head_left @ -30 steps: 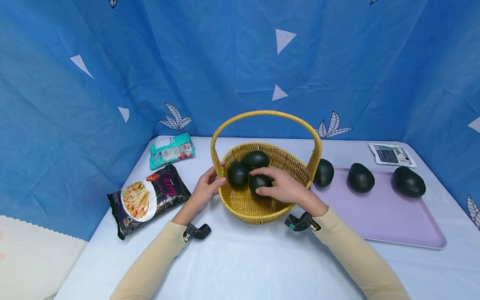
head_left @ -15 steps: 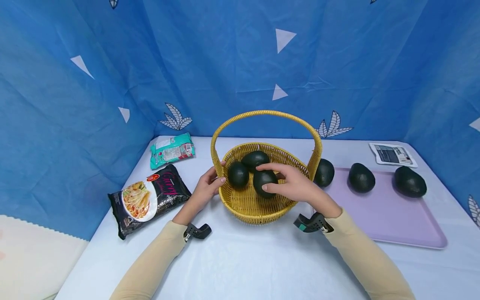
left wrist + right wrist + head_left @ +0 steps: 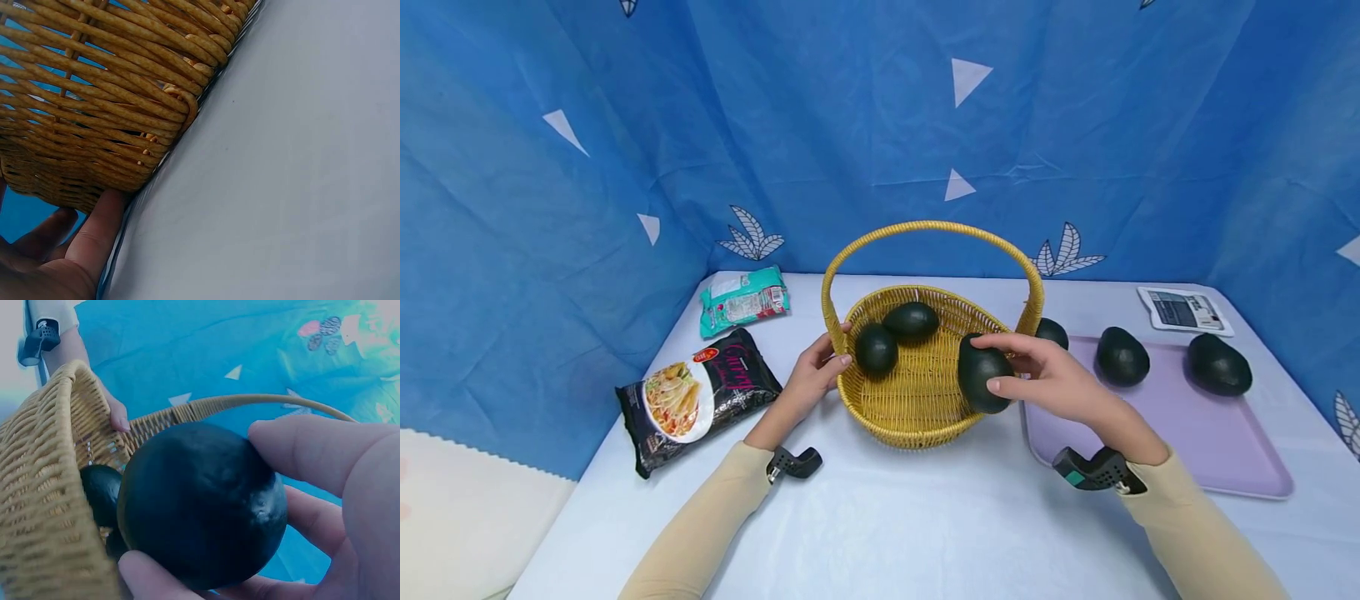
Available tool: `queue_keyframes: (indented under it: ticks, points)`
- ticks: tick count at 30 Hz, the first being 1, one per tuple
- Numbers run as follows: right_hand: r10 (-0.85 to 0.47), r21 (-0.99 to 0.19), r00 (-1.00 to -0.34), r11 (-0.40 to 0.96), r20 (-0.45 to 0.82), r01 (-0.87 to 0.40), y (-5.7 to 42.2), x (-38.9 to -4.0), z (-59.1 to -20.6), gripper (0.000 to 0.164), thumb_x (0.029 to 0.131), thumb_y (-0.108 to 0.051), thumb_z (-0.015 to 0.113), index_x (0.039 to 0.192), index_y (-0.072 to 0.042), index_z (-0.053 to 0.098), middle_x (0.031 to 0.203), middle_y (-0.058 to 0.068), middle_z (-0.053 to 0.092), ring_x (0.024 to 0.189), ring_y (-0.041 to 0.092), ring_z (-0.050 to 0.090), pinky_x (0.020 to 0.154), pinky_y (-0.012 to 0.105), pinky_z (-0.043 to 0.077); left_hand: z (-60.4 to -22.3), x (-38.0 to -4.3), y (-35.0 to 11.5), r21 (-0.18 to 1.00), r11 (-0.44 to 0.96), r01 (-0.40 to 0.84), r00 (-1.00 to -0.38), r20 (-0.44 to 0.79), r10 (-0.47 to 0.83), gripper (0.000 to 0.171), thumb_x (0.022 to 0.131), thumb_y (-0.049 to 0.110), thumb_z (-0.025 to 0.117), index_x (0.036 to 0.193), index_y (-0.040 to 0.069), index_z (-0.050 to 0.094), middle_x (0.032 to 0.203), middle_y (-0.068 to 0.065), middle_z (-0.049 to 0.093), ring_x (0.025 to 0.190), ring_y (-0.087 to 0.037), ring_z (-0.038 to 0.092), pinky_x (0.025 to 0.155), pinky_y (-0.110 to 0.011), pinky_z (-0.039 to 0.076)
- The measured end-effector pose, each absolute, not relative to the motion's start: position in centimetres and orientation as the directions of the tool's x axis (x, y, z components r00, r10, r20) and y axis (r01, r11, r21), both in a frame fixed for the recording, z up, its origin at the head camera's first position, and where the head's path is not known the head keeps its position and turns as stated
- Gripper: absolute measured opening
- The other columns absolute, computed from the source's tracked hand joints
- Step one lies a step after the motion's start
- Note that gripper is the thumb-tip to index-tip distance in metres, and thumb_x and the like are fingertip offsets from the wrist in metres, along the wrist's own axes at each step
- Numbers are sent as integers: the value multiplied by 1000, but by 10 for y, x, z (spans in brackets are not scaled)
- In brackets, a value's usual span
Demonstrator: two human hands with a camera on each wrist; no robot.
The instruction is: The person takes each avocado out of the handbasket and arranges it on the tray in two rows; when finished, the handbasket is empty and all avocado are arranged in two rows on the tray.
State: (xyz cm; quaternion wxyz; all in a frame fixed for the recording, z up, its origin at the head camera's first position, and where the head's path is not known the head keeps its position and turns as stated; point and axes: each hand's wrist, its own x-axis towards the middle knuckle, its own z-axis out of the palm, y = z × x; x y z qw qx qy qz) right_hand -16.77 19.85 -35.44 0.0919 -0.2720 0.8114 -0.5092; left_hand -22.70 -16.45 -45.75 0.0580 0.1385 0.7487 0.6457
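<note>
Dark green oval avocado (image 3: 983,379), clasped in right hand (image 3: 1051,377): lift clear over woven yellow wicker basket (image 3: 917,417) rim, left hand (image 3: 808,379) gripping it steady.

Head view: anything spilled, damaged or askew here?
Nothing stands out. The basket sits upright, steadied by the left hand; the right hand holds an intact avocado. Packets lie flat.
</note>
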Motion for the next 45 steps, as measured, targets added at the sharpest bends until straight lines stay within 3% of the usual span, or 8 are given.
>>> queue_keyframes:
  ticks: [5, 7, 13, 21, 23, 30, 39, 45]
  points:
    - [-513, -864, -841, 332, 172, -379, 220, -153, -355, 47, 95, 0, 65, 141, -1, 56, 143, 28, 52, 115, 6, 66, 81, 25, 61, -456, -227, -163, 984, 121, 129, -952, 89, 292, 58, 102, 14, 55, 158, 16, 38, 158, -23, 43, 133, -43, 54, 89, -30, 61]
    - [-500, -861, -845, 328, 190, -388, 228, -148, -358, 48, 94, 1, 66, 141, -3, 57, 144, 20, 55, 114, -4, 63, 80, 25, 61, -455, -228, -163, 985, 116, 128, -953, 89, 291, 58, 102, 14, 55, 158, 16, 38, 157, -23, 44, 133, -43, 54, 89, -31, 61]
    - [-462, -845, -864, 365, 200, -391, 251, -140, -366, 52, 93, 3, 67, 142, -13, 58, 141, -16, 55, 110, -6, 64, 78, 23, 62, -457, -229, -164, 990, 99, 104, -956, 72, 283, 58, 102, 14, 56, 158, 17, 38, 158, -23, 43, 135, -44, 53, 90, -36, 61]
    - [-406, -827, -907, 468, 111, -310, 273, -134, -378, 49, 94, -4, 69, 141, -4, 56, 132, -32, 50, 103, -8, 64, 73, 24, 62, -454, -228, -163, 990, 100, 97, -957, 65, 282, 58, 102, 13, 56, 157, 16, 39, 155, -24, 45, 128, -37, 57, 87, -31, 62]
    - [-395, -822, -914, 488, 93, -294, 275, -134, -381, 49, 94, -5, 69, 141, -2, 55, 133, -26, 52, 102, -7, 64, 72, 25, 61, -453, -227, -163, 990, 100, 100, -957, 68, 281, 58, 102, 13, 56, 157, 15, 39, 154, -25, 46, 125, -35, 58, 86, -30, 62]
    - [-374, -823, -928, 529, -5, -209, 279, -137, -386, 50, 96, -12, 68, 143, 0, 52, 143, 30, 50, 94, 1, 68, 66, 30, 60, -455, -228, -163, 989, 109, 97, -959, 63, 277, 58, 102, 14, 56, 158, 16, 39, 155, -23, 46, 127, -37, 57, 87, -31, 62]
    - [-399, -826, -908, 550, -128, -125, 278, -141, -396, 52, 95, -16, 70, 142, -1, 52, 142, 36, 47, 95, 25, 70, 64, 33, 62, -457, -227, -163, 988, 112, 103, -958, 68, 277, 58, 102, 15, 56, 157, 17, 39, 156, -23, 46, 130, -41, 56, 89, -36, 62]
    - [-403, -810, -899, 577, -175, -101, 274, -140, -399, 55, 93, -17, 72, 142, -1, 53, 140, 36, 47, 93, 25, 67, 62, 32, 62, -456, -228, -164, 988, 109, 107, -957, 72, 281, 59, 102, 15, 56, 158, 17, 39, 157, -23, 45, 132, -43, 55, 90, -37, 62]
